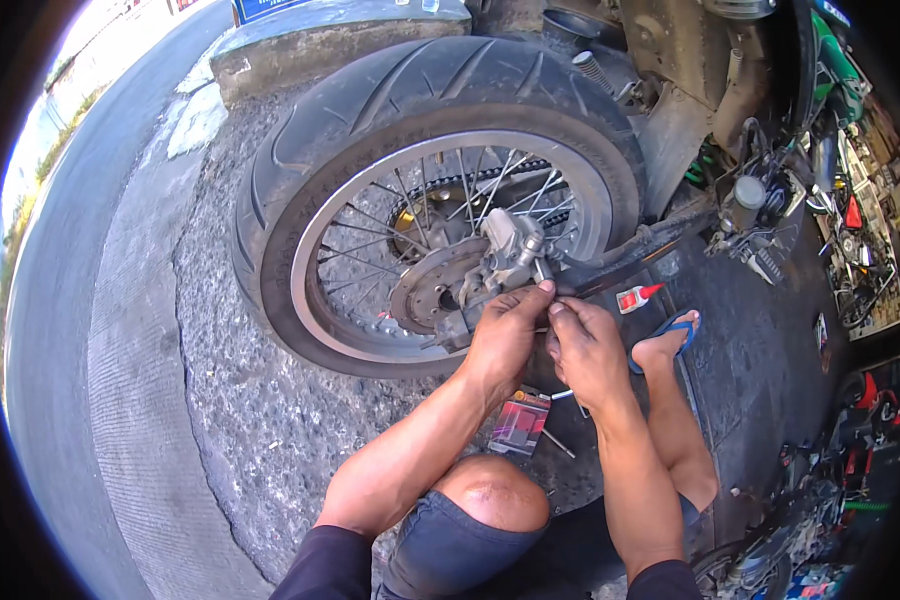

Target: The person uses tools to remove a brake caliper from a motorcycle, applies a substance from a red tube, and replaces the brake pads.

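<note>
My left hand (510, 330) and my right hand (588, 350) meet just in front of a motorcycle's rear wheel. Thumbs and fingertips of both are pinched together, almost touching. Whatever they hold between them is too small and too covered to name. Right above the fingertips sits the grey brake caliper (513, 238), with a short shiny metal pin (543, 268) pointing down towards my left thumb. Behind the left hand lies the brake disc (430, 290) at the hub of the spoked wheel, inside a thick black tyre (450, 85).
By my right hand stands a small white bottle with a red cap (638, 297). Below the hands, on rough concrete, lie a red and pink package (520, 422) and a thin metal rod (559, 443). Motorcycle parts (760, 200) fill the right side; a road runs along the left.
</note>
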The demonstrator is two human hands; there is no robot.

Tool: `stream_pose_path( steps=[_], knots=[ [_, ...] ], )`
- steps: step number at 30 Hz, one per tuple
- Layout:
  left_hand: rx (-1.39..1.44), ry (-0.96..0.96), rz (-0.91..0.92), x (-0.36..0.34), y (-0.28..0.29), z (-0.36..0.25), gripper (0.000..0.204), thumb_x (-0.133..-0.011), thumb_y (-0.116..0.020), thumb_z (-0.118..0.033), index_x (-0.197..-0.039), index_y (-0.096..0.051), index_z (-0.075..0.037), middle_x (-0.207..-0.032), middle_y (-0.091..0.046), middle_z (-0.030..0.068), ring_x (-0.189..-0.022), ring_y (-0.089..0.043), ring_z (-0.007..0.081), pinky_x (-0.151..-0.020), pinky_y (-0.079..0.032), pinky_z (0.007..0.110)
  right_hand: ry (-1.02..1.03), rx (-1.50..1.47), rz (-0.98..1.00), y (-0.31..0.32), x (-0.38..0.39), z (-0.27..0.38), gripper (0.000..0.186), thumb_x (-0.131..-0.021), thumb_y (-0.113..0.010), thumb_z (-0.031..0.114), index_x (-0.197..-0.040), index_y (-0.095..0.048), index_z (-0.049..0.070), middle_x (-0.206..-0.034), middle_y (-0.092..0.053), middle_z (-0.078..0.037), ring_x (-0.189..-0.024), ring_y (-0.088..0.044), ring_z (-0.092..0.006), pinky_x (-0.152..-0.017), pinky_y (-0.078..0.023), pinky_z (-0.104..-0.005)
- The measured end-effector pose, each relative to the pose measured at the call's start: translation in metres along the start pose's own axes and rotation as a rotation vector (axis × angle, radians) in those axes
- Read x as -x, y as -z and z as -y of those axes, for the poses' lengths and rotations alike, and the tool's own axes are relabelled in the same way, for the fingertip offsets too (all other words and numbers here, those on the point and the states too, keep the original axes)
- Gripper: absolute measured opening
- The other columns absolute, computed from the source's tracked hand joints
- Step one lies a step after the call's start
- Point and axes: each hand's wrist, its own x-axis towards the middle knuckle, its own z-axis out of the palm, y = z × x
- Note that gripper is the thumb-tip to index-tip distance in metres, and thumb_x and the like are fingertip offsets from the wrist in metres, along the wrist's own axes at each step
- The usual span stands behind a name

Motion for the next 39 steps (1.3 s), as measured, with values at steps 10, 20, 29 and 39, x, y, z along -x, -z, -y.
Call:
stream_pose_path(
  steps=[10, 20, 29, 39],
  knots=[
    [0.076, 0.018, -0.139, 0.007, -0.018, -0.003, 0.032, -0.099, -0.056, -0.026, -0.092, -0.061, 0.005, -0.065, -0.062, 0.0115, -0.036, -0.051, 0.0197, -0.026, -0.039, 0.034, -0.24, -0.565, 0.136, 0.004, 0.008, -0.003, 0.026, -0.102, -0.051, 0.026, -0.096, -0.061, 0.003, -0.067, -0.058, -0.002, -0.053, -0.052, -0.0071, -0.044, -0.041, -0.0215],
    [-0.042, -0.129, -0.25, -0.011, -0.02, 0.007, 0.033, -0.099, -0.059, -0.031, -0.087, -0.067, -0.001, -0.079, -0.068, 0.0089, -0.066, -0.06, 0.0139, -0.063, -0.049, 0.027, -0.09, -0.456, 0.051, 0.003, 0.074, 0.002, 0.019, -0.098, -0.059, 0.014, -0.106, -0.063, -0.003, -0.092, -0.069, -0.014, -0.07, -0.065, -0.0152, -0.062, -0.053, -0.0254],
    [-0.057, -0.074, -0.029, -0.005, -0.016, 0.018, 0.037, -0.101, -0.056, -0.036, -0.089, -0.07, -0.004, -0.079, -0.07, 0.0042, -0.065, -0.057, 0.0093, -0.062, -0.044, 0.026, -0.04, -0.323, -0.025, 0.032, 0.08, -0.011, 0.014, -0.094, -0.056, 0.01, -0.102, -0.061, 0.001, -0.095, -0.068, -0.017, -0.081, -0.068, -0.0279, -0.059, -0.056, -0.039],
    [-0.011, -0.118, 0.106, 0.004, -0.005, 0.019, 0.045, -0.103, -0.049, -0.039, -0.096, -0.07, 0.001, -0.09, -0.071, 0.009, -0.082, -0.063, 0.0135, -0.081, -0.049, 0.03, 0.216, 0.074, -0.304, -0.006, 0.08, 0.014, 0.041, -0.102, -0.051, 0.036, -0.117, -0.059, -0.001, -0.075, -0.069, -0.011, -0.056, -0.066, -0.02, -0.048, -0.056, -0.0307]
  ],
)
